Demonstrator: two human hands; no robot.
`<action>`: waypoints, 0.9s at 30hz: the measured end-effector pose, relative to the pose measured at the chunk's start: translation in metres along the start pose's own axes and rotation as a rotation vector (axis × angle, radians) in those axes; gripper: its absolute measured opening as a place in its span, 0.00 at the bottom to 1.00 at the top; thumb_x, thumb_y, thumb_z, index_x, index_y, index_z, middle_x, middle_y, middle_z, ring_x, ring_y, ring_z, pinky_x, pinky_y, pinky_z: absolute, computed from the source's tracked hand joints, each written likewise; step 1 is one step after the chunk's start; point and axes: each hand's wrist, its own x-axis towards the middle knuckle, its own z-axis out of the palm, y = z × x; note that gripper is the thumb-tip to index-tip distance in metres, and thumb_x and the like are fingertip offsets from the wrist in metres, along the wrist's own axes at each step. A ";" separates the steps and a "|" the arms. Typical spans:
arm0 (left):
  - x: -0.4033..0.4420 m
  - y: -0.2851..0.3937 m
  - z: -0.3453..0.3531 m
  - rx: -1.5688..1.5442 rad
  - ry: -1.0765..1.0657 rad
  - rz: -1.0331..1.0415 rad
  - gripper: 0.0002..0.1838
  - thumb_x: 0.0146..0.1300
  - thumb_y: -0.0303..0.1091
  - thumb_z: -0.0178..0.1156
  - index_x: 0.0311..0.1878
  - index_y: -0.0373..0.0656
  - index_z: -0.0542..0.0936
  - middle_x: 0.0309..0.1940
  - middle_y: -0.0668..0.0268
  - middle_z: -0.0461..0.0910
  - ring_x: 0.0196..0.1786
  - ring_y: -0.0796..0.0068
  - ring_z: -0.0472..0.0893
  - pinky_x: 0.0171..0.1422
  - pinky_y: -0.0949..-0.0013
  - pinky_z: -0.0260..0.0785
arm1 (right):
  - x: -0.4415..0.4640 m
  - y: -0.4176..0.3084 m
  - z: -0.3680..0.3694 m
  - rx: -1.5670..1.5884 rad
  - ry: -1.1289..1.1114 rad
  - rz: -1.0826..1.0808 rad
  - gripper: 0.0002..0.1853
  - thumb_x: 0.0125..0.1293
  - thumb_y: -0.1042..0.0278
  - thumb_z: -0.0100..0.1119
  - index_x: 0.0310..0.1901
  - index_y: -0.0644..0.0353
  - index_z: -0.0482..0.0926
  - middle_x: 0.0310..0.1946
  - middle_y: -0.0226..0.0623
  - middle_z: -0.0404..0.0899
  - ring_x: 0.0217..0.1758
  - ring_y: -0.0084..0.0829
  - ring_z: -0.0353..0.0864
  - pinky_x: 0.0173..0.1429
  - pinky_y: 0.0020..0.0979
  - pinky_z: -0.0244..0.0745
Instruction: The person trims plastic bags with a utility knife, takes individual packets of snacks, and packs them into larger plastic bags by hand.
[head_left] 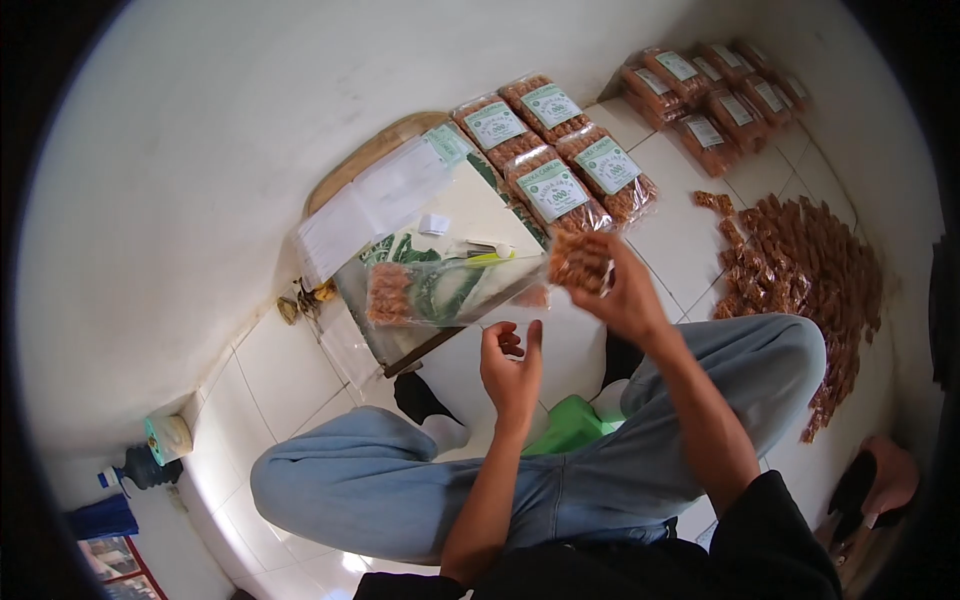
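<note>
My right hand [625,290] grips a small bunch of brown snack packets [578,262], slightly blurred, above the right edge of a low table [490,215]. On the table lies a long clear plastic bag [450,292], with brown snack packets [388,294] at its left end. Just below the bag, my left hand [512,370] is raised with nothing visible in it, its thumb apart from the curled fingers. A yellow-green handled tool [490,256] and a small white folded piece [434,224] lie behind the bag.
Filled, labelled snack packs [555,190] stand at the table's back right. More packs [735,125] are stacked by the far wall. A large heap of loose packets [800,290] covers the floor at right. Flat plastic bags [375,205] lie at the table's left. Something green [568,425] lies between my feet.
</note>
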 end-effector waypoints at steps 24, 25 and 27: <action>0.014 -0.022 0.025 0.512 0.387 0.505 0.07 0.55 0.33 0.65 0.34 0.47 0.77 0.37 0.64 0.71 0.45 0.60 0.73 0.47 0.58 0.64 | -0.001 0.022 -0.036 -0.245 -0.661 0.312 0.34 0.42 0.61 0.69 0.57 0.56 0.73 0.49 0.43 0.79 0.52 0.39 0.79 0.56 0.34 0.74; 0.011 -0.022 0.023 0.444 0.389 0.513 0.06 0.57 0.32 0.64 0.35 0.46 0.76 0.35 0.64 0.72 0.42 0.61 0.74 0.45 0.59 0.65 | -0.002 0.028 -0.037 -0.215 -0.698 0.308 0.34 0.43 0.62 0.69 0.57 0.56 0.73 0.49 0.42 0.79 0.52 0.37 0.79 0.56 0.33 0.74; 0.003 -0.024 0.020 0.379 0.396 0.522 0.05 0.59 0.30 0.63 0.35 0.44 0.76 0.33 0.64 0.72 0.40 0.62 0.74 0.44 0.60 0.67 | -0.002 0.031 -0.035 -0.182 -0.737 0.298 0.35 0.43 0.62 0.68 0.57 0.56 0.73 0.49 0.41 0.79 0.52 0.36 0.79 0.56 0.32 0.74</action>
